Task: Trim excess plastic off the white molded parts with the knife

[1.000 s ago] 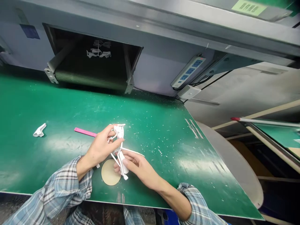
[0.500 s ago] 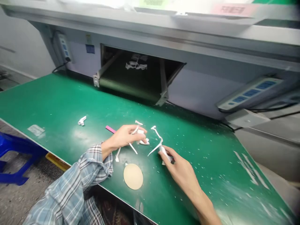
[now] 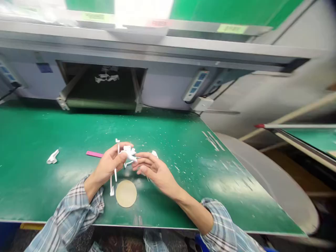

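In the head view my left hand (image 3: 111, 161) is closed on a white plastic piece (image 3: 128, 152) with several short arms, pinched between thumb and fingers. My right hand (image 3: 157, 173) is just right of that piece, fingers apart and half bent. Its fingertips are close to the piece; whether they touch is unclear. Thin white plastic sticks (image 3: 111, 189) lie under and beside my left hand. Another white part (image 3: 154, 153) shows behind my right fingers, partly hidden. Below the hands lies a round beige disc (image 3: 126, 194).
A pink strip (image 3: 94, 154) and a loose white part (image 3: 53, 156) lie left on the green table (image 3: 178, 203). At the back a conveyor belt (image 3: 101, 94) carries white pieces (image 3: 106, 77) inside an opening. A power strip (image 3: 196, 85) is mounted on the back panel.
My view has swung right. My right hand has let go of the white part it held and come over to my left hand, which now holds a white piece raised off the table.
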A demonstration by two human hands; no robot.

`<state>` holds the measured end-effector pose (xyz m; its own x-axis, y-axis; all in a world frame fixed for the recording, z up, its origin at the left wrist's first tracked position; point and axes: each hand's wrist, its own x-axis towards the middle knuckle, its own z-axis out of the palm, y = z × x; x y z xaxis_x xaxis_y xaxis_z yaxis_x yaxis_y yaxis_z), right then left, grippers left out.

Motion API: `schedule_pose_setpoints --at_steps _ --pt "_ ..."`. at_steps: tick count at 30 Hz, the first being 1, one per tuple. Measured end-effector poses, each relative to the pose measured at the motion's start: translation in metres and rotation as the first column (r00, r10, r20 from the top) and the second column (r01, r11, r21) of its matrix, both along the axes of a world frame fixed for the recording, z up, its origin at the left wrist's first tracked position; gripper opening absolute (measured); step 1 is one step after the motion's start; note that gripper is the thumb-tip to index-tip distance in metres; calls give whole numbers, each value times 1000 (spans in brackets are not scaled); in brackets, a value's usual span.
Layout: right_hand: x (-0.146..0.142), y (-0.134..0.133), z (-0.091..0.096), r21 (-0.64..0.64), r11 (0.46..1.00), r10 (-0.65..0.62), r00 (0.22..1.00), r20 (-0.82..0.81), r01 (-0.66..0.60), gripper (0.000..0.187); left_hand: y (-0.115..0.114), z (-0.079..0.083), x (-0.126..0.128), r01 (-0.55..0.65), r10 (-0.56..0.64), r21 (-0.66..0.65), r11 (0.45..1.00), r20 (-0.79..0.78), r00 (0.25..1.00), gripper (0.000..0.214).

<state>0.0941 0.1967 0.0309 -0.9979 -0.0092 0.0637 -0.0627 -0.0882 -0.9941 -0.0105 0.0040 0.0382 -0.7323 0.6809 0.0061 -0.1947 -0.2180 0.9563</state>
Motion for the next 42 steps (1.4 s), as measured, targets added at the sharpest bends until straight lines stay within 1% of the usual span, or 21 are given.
schedule_pose_setpoints --at_steps 1,2,3,5,7,10,13,15,19,22,25,30,37,39,42 --pt "1 -3 -1 -148 989 23 999 36 -18 46 1 -1 4 -4 0 -56 998 -69 998 56" --pt "1 -5 -3 -245 970 23 998 64 -7 44 2 -2 9 -20 2 -111 994 -159 987 54" --pt "2 -4 -4 -296 955 6 996 87 20 41 3 -1 13 -49 6 -159 986 -261 965 51" --pt "4 0 -4 -315 945 -57 994 96 84 37 2 2 21 -121 12 -212 970 -452 892 43" --pt "6 6 -1 -287 951 -104 993 49 114 36 2 5 28 -168 8 -223 960 -580 814 36" --pt "11 10 5 -260 960 -113 993 -37 100 32 2 3 37 -216 21 -187 958 -709 705 28" --pt "16 9 9 -277 959 -93 993 -80 67 24 1 -6 44 -253 66 -123 960 -777 626 34" --pt "18 8 11 -280 959 -84 992 -97 54 23 0 -14 47 -258 63 -131 957 -776 628 33" --pt "22 8 12 -221 974 -74 990 -119 46 25 -4 -28 46 -228 -7 -241 943 -701 713 24" --pt "24 8 12 -197 979 -69 988 -137 41 26 -5 -33 45 -207 -14 -236 950 -690 724 21" --pt "24 8 11 -188 982 -62 988 -144 34 26 -4 -28 46 -198 -47 -264 944 -701 712 18" --pt "24 7 10 -181 983 -60 983 -176 28 26 2 -15 48 -205 -54 -247 947 -752 657 18" --pt "24 7 10 -173 985 -56 979 -194 22 26 1 -17 47 -181 -90 -290 940 -721 687 21" --pt "25 7 10 -170 985 -56 979 -194 23 26 1 -16 47 -183 -84 -280 942 -727 681 20" --pt "25 7 10 -170 985 -53 978 -201 19 28 3 -15 47 -197 -67 -254 947 -756 651 18"
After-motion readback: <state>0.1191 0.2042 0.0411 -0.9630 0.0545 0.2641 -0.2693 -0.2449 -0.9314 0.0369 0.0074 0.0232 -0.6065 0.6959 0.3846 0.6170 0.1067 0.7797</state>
